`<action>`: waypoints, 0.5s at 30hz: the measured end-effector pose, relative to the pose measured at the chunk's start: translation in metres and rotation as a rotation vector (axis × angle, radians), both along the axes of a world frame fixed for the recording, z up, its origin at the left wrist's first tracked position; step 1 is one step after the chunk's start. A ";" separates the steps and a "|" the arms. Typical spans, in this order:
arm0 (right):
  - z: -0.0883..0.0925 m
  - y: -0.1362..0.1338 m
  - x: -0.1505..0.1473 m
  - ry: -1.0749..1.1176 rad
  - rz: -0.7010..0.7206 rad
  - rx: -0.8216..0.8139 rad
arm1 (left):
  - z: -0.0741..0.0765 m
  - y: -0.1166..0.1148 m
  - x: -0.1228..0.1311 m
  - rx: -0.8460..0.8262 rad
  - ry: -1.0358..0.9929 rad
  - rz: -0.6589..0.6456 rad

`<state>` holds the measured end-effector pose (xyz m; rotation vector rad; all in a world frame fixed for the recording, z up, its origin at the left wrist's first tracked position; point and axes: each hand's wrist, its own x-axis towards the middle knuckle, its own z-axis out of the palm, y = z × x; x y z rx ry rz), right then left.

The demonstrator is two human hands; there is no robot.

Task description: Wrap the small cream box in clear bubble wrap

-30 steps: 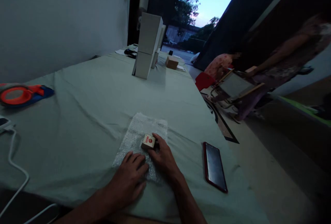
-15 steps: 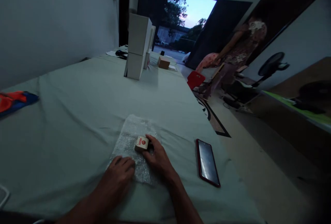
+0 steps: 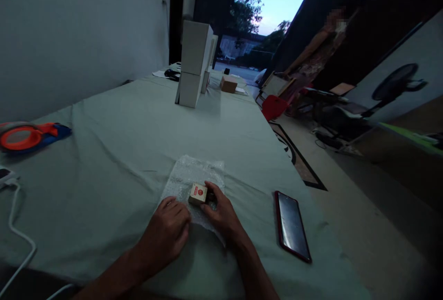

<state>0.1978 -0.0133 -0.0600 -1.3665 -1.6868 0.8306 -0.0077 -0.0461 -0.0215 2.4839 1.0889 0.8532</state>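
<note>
Left hand (image 3: 170,226): fingers curled, knuckles up, sitting over the lower-left edge of the bubble wrap (image 3: 188,175); fingertips tucked under, so can't tell if it's pinching the film or just pressing on it. Its forearm comes in from bottom left, cut off by the frame. Right hand (image 3: 222,211): back of hand up and outward, thumb and index bracketing the right side of the small box (image 3: 198,194), grasping it there; other fingers and palm side mostly hidden, box's right face too dark to read. Box sits on the wrap, red print on top, lettering too small to make out. Wrap's lower-left part is under the left hand. Phone (image 3: 293,226) lies to the right of the right hand, well apart, screen dark. Orange-and-blue tape dispenser (image 3: 34,137) is clipped by the left edge, as is a white device with a cable (image 3: 15,217). Tall white box (image 3: 195,62) blocks part of the far table. Person (image 3: 316,53) at back right is dim, lower body partly lost behind chairs.
</note>
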 end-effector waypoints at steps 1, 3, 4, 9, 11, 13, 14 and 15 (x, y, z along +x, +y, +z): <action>0.000 0.000 0.000 0.000 0.000 -0.001 | 0.002 0.001 0.000 -0.005 0.009 0.008; 0.002 0.000 0.000 -0.006 0.004 -0.002 | 0.003 0.002 -0.002 -0.013 0.043 0.021; 0.003 0.000 0.000 -0.011 0.008 -0.001 | 0.002 0.001 -0.002 -0.017 0.069 0.023; 0.011 -0.002 0.001 0.011 0.046 -0.017 | -0.009 -0.002 -0.003 -0.026 0.169 0.028; 0.013 -0.003 0.001 0.027 0.059 -0.032 | -0.012 -0.002 -0.002 -0.029 0.136 0.031; 0.014 -0.003 0.003 0.029 0.076 -0.036 | -0.012 -0.001 -0.001 -0.045 0.092 0.022; 0.014 -0.003 0.003 0.028 0.083 -0.037 | -0.011 0.000 -0.001 -0.054 0.074 0.018; 0.014 -0.003 0.004 0.028 0.088 -0.041 | -0.010 0.000 -0.001 -0.061 0.061 0.016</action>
